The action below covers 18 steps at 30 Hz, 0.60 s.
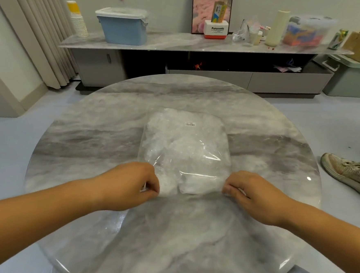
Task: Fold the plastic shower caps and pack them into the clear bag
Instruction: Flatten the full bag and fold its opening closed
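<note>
A clear bag (185,141) lies flat in the middle of the round marble table (90,130), with a small barcode label near its far edge. It is stuffed with white crinkled shower caps (174,148); two folded ones sit at its near end. My left hand (137,182) pinches the bag's near left corner. My right hand (249,192) pinches the near right corner. Both hands sit at the bag's near edge with fingers curled on the film.
A low sideboard (181,44) stands behind the table with a blue lidded bin (123,25), a stack of paper cups (77,20) and boxes. Another person's shoe (347,171) rests on the floor at the right. A grey crate (357,78) stands far right.
</note>
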Each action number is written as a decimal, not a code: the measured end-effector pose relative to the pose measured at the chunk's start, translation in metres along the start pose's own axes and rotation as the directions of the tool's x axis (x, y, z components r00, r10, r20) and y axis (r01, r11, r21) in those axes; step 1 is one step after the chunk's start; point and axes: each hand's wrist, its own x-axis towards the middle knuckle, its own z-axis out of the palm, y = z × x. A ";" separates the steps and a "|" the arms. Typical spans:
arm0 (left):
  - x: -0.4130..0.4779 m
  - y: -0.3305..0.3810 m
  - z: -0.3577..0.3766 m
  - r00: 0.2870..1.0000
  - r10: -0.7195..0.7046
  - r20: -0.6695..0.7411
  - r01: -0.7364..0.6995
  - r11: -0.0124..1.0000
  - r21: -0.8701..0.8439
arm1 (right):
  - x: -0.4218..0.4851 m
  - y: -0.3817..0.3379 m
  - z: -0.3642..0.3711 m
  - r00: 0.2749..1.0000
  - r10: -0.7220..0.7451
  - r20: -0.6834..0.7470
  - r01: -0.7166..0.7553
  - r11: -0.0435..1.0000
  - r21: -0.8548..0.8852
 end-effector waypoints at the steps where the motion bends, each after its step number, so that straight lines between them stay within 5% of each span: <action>1: -0.001 -0.001 0.000 1.000 0.005 0.019 -0.006 1.000 0.015 | -0.001 0.002 0.002 0.999 -0.038 0.027 0.039 0.998 -0.056; 7: 0.000 0.000 0.001 0.997 0.055 0.056 -0.057 0.998 0.027 | -0.006 0.005 0.005 0.994 -0.094 0.056 0.104 0.969 -0.222; 18: -0.003 0.006 0.003 0.986 0.052 0.160 -0.065 0.995 0.078 | -0.005 -0.010 0.007 0.930 -0.331 -0.163 0.248 0.888 -0.388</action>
